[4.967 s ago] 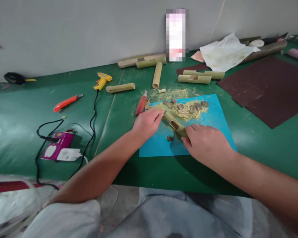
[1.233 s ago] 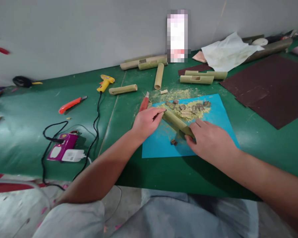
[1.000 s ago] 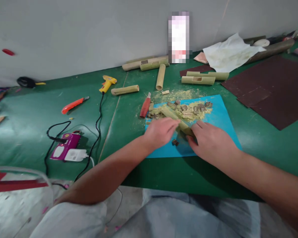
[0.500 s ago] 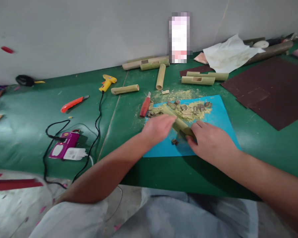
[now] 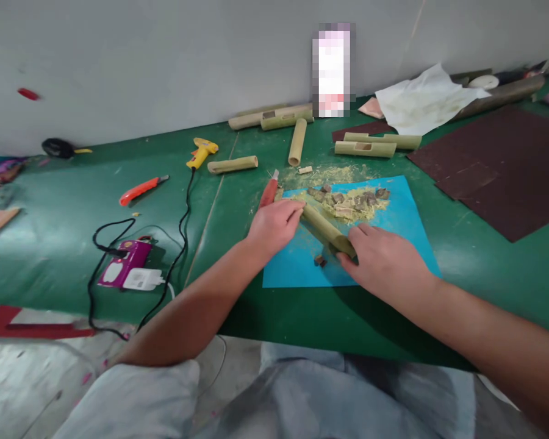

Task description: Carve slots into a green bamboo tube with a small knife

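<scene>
A bamboo tube lies slantwise over a blue sheet on a green-topped workbench, running from ten o'clock to four o'clock between two bare hands, as I follow the work remotely through the head camera. The right hand has its thumb and fingers closed around the four o'clock end. At the ten o'clock end, the fingers of the left hand are drawn narrow against the bamboo; the tips are too small for me to tell whether they grip the tube itself or pinch some slim tool. Shavings and cut chips are heaped at one o'clock from the tube, a dark scrap sits at six, and a red-handled cutter lies at ten, just beyond the left hand. Farther out, a yellow glue gun rests at ten o'clock and a notched bamboo length at one. I judge the step in hand to be dressing the tube's outer surface; the next move, in my view, calls for a firm right-hand hold and a light, even left-hand stroke toward four o'clock.
</scene>
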`<control>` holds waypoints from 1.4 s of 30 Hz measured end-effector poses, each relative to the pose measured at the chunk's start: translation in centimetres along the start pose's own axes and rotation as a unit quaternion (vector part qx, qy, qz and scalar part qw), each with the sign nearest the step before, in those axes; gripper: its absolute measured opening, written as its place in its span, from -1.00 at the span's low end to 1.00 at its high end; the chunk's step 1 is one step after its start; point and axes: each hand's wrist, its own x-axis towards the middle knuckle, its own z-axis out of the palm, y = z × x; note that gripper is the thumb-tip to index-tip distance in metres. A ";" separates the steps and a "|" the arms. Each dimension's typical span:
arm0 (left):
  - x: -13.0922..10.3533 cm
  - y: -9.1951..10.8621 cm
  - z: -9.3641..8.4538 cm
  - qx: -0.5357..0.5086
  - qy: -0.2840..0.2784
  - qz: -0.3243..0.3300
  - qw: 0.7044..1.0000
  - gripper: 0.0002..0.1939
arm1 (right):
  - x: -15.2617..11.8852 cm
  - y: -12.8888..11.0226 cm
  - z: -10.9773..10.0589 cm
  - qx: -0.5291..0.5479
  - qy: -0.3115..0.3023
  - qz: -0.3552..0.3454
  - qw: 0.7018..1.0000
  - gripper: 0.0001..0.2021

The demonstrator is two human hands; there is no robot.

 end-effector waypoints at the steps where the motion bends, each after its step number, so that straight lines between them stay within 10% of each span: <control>1: -0.2 0.6 0.1 -0.007 -0.018 0.018 1.000 -0.75 | 0.0 0.0 0.0 -0.001 -0.005 -0.002 1.000 -0.85; 5: -1.2 3.0 0.4 -0.026 -0.116 0.086 0.989 -0.70 | -0.1 -0.1 -0.1 -0.001 -0.024 -0.005 1.000 -0.81; 11: -0.7 1.1 -0.3 0.040 -0.011 -0.006 0.999 -0.71 | -0.1 -0.2 -0.3 -0.002 -0.034 0.017 0.999 -0.77; 17: -1.5 3.8 0.0 -0.011 -0.145 0.091 0.985 -0.67 | -0.3 -0.2 -0.2 -0.005 -0.035 0.013 0.999 -0.79; 23: -0.1 0.1 -0.6 0.017 -0.023 -0.018 0.999 -0.73 | -0.2 -0.1 -0.3 -0.013 -0.016 0.007 1.000 -0.79; 42: 0.8 0.5 1.0 0.019 0.001 -0.012 1.000 -0.75 | 0.2 0.7 -0.1 -0.038 0.020 0.029 0.999 -0.77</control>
